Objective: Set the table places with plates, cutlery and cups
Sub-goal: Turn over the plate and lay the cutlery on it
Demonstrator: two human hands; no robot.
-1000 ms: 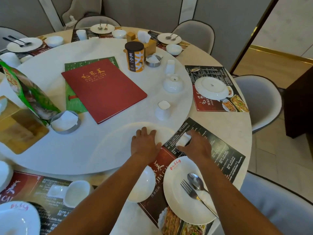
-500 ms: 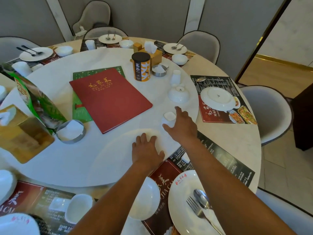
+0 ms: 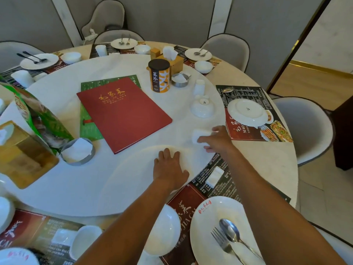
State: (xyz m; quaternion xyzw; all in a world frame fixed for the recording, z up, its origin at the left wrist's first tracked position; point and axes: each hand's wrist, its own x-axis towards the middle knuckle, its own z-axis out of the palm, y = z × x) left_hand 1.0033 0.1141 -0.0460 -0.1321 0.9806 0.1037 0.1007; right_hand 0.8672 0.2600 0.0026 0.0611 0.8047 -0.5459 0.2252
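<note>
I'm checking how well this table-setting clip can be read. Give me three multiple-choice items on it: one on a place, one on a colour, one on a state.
1. Where do the fork and spoon nearest the person lie?
A. on the near plate
B. on the red menu
C. in the bowl

2. What colour is the lid of the canister on the turntable?
A. white
B. black
C. green

3. How does the plate at the place setting to the right lie?
A. right way up
B. upside down
C. on its edge

Answers:
1 A: the fork and spoon lie side by side on the near plate.
2 B: the canister has a black lid above an orange body.
3 B: the plate at the right shows its foot ring and base mark upward.
</note>
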